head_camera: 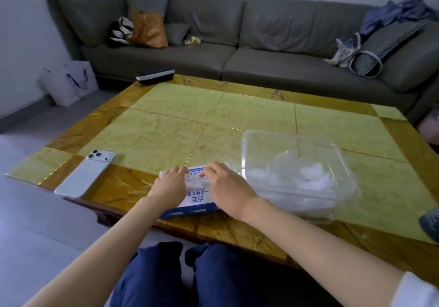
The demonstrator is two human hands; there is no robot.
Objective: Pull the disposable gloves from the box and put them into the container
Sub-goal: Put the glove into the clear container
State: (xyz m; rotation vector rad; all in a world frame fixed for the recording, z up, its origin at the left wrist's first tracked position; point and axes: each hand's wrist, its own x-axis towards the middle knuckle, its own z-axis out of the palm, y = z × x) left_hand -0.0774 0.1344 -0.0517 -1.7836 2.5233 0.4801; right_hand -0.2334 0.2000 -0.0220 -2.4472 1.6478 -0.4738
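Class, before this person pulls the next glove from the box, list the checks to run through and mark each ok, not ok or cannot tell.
1. Left hand rests on the glove box, steadying it: ok.
2. Right hand has a grip on plastic at the opening: cannot tell.
3. Container stands open, right of the box: ok.
4. Gloves already in it leave room: ok.
5. Phone lies apart, left of the box: ok.

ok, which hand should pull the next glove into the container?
Right, probably: right hand is at the box opening, next to the container; left hand presses the box's other side.
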